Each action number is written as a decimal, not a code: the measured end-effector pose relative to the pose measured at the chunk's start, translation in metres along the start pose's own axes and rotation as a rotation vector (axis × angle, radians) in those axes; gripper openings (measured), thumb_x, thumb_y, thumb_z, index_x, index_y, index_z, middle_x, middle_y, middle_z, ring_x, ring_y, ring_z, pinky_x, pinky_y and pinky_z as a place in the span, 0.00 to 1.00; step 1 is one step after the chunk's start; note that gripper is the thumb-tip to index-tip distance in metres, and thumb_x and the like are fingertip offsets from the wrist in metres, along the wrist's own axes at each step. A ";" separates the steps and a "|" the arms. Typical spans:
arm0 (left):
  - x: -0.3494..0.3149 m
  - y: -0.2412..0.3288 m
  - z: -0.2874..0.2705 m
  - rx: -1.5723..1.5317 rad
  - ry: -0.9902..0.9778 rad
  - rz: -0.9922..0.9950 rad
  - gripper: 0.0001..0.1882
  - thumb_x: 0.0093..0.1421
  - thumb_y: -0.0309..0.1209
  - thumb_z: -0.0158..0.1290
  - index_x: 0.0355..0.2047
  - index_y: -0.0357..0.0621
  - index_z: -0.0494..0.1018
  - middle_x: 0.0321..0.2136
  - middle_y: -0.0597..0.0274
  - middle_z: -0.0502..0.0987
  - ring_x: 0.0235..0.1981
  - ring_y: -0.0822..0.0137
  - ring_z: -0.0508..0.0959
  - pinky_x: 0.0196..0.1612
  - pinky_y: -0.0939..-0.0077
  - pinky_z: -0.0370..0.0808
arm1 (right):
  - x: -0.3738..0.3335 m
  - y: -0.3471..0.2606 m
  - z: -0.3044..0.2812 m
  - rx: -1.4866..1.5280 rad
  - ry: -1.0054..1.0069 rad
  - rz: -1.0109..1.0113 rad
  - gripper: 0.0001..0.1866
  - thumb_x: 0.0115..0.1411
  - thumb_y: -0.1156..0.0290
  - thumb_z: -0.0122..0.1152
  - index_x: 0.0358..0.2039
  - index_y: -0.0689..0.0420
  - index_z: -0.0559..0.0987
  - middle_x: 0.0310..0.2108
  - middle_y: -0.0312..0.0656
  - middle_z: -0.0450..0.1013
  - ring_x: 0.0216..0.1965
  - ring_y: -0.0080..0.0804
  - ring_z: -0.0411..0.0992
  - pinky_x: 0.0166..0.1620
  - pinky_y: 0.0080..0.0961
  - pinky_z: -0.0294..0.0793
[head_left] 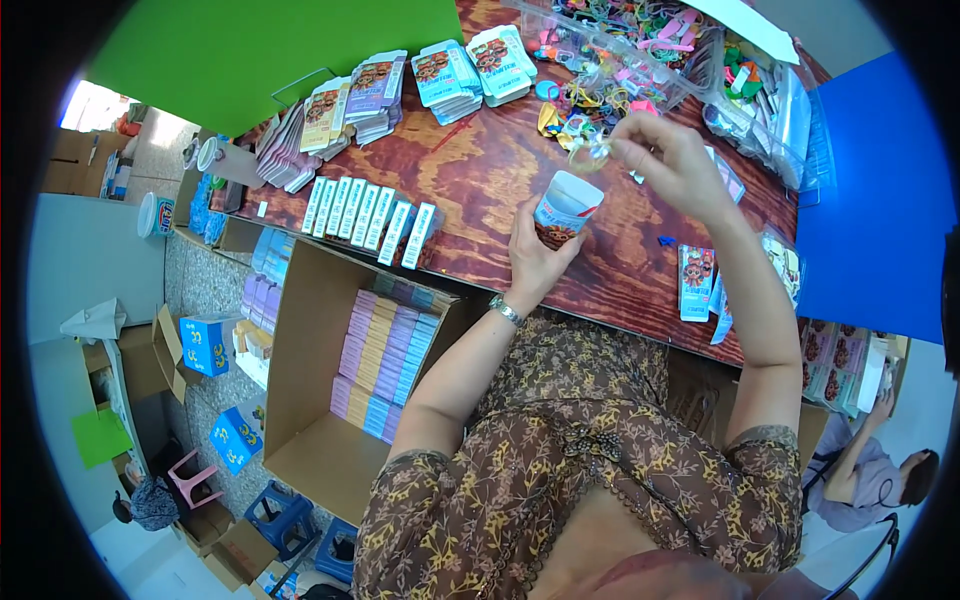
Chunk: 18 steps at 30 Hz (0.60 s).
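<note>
My left hand [540,258] is wrapped round a small light-blue printed carton [566,206], which stands upright with its top end open toward me. Just above it, my right hand [668,165] pinches a thin yellowish loop [580,161] with something shiny on it; the exact kind is too small to make out. The loop hangs close over the carton's mouth, apart from it. Beyond the right fingers lies a loose heap of colourful small trinkets and bands [590,108].
Clear plastic bins [690,75] of trinkets stand at the back. Stacks of flattened cartons [447,82] and a row of filled cartons [365,215] line the left. A cardboard box [315,440] holds packed cartons. Flat cartons [696,285] lie right. Another person [865,480] works at far right.
</note>
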<state>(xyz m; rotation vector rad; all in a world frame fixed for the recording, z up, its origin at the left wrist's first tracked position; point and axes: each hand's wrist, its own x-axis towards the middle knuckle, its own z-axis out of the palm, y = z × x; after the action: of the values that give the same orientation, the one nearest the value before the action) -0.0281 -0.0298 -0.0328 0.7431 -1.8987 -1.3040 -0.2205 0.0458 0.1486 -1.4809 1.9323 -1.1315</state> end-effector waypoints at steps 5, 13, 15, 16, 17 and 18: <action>0.000 0.012 0.002 0.000 0.002 0.058 0.39 0.48 0.34 0.72 0.57 0.36 0.65 0.46 0.46 0.73 0.48 0.48 0.76 0.51 0.57 0.73 | -0.020 0.010 0.031 0.004 -0.089 0.081 0.07 0.66 0.70 0.61 0.39 0.61 0.79 0.30 0.34 0.76 0.33 0.17 0.72 0.35 0.20 0.71; -0.005 0.022 0.001 0.154 -0.066 0.276 0.43 0.47 0.30 0.71 0.60 0.33 0.62 0.51 0.42 0.71 0.51 0.43 0.73 0.54 0.54 0.71 | -0.057 0.021 0.042 -0.305 0.200 -0.253 0.15 0.56 0.76 0.67 0.45 0.58 0.80 0.46 0.47 0.74 0.44 0.44 0.77 0.41 0.33 0.79; -0.008 0.024 0.007 0.146 -0.080 0.246 0.44 0.46 0.29 0.71 0.61 0.33 0.62 0.52 0.41 0.70 0.52 0.43 0.72 0.56 0.53 0.70 | -0.074 0.022 0.033 -0.461 0.237 -0.352 0.14 0.56 0.75 0.67 0.44 0.56 0.80 0.44 0.46 0.75 0.45 0.43 0.77 0.44 0.35 0.78; -0.008 0.026 0.010 0.148 -0.089 0.250 0.44 0.46 0.29 0.71 0.61 0.33 0.62 0.52 0.41 0.70 0.52 0.43 0.72 0.56 0.53 0.70 | -0.083 0.023 0.024 -0.474 0.244 -0.311 0.13 0.57 0.73 0.67 0.44 0.55 0.81 0.43 0.45 0.75 0.44 0.43 0.77 0.45 0.37 0.77; -0.008 0.027 0.013 0.194 -0.109 0.314 0.44 0.46 0.29 0.71 0.61 0.33 0.62 0.52 0.41 0.70 0.53 0.42 0.71 0.56 0.52 0.70 | -0.089 0.028 0.021 -0.472 0.251 -0.308 0.13 0.57 0.73 0.67 0.44 0.55 0.81 0.43 0.45 0.75 0.44 0.43 0.77 0.45 0.37 0.77; -0.008 0.029 0.015 0.241 -0.126 0.377 0.44 0.45 0.28 0.70 0.61 0.33 0.61 0.52 0.41 0.70 0.54 0.42 0.70 0.57 0.51 0.69 | -0.095 0.034 0.019 -0.495 0.251 -0.271 0.13 0.56 0.73 0.67 0.43 0.55 0.81 0.41 0.43 0.74 0.42 0.42 0.76 0.43 0.38 0.77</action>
<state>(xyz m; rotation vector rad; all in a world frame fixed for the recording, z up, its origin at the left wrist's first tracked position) -0.0375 -0.0063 -0.0110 0.3957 -2.1944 -0.9159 -0.1948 0.1312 0.0988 -1.9875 2.3616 -1.0327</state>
